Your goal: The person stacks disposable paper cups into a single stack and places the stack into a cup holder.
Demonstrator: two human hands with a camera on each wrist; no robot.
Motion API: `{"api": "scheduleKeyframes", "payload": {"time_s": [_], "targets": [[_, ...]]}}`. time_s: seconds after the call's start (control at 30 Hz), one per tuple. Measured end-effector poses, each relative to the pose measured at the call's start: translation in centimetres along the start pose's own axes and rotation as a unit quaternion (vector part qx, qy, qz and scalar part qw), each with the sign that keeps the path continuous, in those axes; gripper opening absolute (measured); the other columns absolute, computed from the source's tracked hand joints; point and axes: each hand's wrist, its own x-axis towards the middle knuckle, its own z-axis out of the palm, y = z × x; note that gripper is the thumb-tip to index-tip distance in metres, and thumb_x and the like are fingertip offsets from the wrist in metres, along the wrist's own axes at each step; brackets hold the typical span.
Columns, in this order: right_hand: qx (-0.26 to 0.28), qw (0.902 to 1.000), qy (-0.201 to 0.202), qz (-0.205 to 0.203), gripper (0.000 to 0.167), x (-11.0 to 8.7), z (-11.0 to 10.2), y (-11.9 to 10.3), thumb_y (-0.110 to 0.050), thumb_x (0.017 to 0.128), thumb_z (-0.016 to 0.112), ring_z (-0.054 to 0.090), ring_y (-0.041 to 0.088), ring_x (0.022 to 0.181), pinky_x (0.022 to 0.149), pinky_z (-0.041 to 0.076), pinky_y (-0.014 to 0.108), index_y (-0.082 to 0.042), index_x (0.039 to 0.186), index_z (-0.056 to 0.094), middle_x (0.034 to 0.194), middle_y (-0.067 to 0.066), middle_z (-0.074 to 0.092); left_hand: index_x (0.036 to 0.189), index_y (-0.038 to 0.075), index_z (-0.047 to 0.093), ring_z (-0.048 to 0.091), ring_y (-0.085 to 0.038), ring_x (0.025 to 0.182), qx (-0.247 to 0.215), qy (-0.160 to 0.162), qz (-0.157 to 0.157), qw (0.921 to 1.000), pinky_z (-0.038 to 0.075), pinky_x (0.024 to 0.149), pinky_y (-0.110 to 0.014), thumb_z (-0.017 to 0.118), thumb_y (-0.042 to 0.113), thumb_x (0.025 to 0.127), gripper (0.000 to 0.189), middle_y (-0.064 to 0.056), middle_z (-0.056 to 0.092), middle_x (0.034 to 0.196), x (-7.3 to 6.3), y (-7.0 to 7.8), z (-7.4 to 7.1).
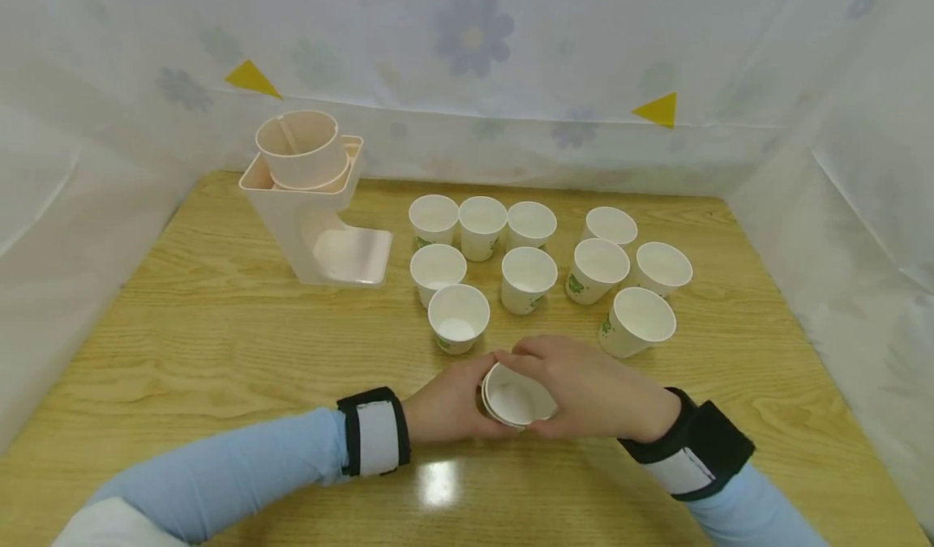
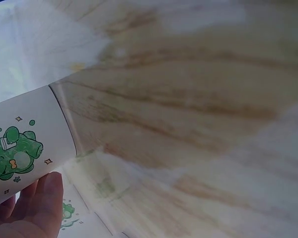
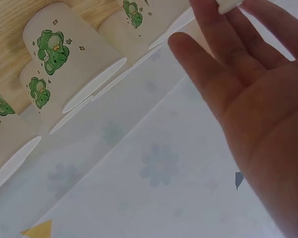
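Note:
Near the front middle, a stack of nested white paper cups (image 1: 516,399) sits between the hands, with a double rim showing. My left hand (image 1: 448,401) wraps round the stack's left side. The right hand (image 1: 594,389) reaches over from the right and pinches the cup's rim with thumb and fingers. In the left wrist view, my left fingers (image 2: 44,203) curl beside a paper cup (image 2: 25,144) printed with a green cartoon animal. The right wrist view catches only a bit of white rim (image 3: 228,5) at the fingertips. Much of the stack is hidden by the hands.
Several white paper cups (image 1: 529,275) stand upright on the wooden table (image 1: 219,352) just beyond the hands. A pale pink cup-holding stand (image 1: 306,231) with a tub on top is at the back left. Flower-printed white sheeting (image 1: 438,69) encloses the back and sides.

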Motion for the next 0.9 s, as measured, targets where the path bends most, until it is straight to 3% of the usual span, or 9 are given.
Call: {"api": "scheduleKeyframes", "payload": {"time_s": [0.17,0.47,0.9], "targets": [[0.011,0.9996,-0.02,0.017,0.077,0.08,0.11,-0.15,-0.031,0.065,0.081,0.058,0.015,0.1,0.085,0.051,0.033,-0.007,0.132,0.053,0.115,0.001,0.059,0.132,0.016,0.046,0.055,-0.009,0.109,0.001,-0.002,-0.004,1.0,0.043,0.095,-0.025,0.083,0.028,0.068,0.075,0.002,0.059,0.12,-0.01,-0.02,0.0],[0.024,0.996,-0.06,0.061,0.078,0.01,-0.07,-0.5,-0.033,0.067,0.081,0.058,0.024,0.115,0.093,0.049,0.041,-0.009,0.134,0.051,0.131,0.01,0.056,0.134,0.017,0.044,0.055,-0.012,0.113,-0.011,-0.01,0.005,0.9999,0.044,0.096,-0.027,0.082,0.025,0.07,0.075,0.001,0.057,0.125,-0.1,0.03,-0.07],[0.018,0.9984,-0.037,0.039,0.08,0.02,0.48,-0.12,-0.039,0.064,0.082,0.056,0.024,0.114,0.095,0.047,0.041,-0.007,0.131,0.053,0.126,0.008,0.058,0.135,0.018,0.044,0.054,-0.01,0.113,0.015,-0.008,-0.001,0.9999,0.042,0.098,-0.027,0.082,0.028,0.07,0.076,0.003,0.058,0.125,-0.1,0.09,-0.02]]}}
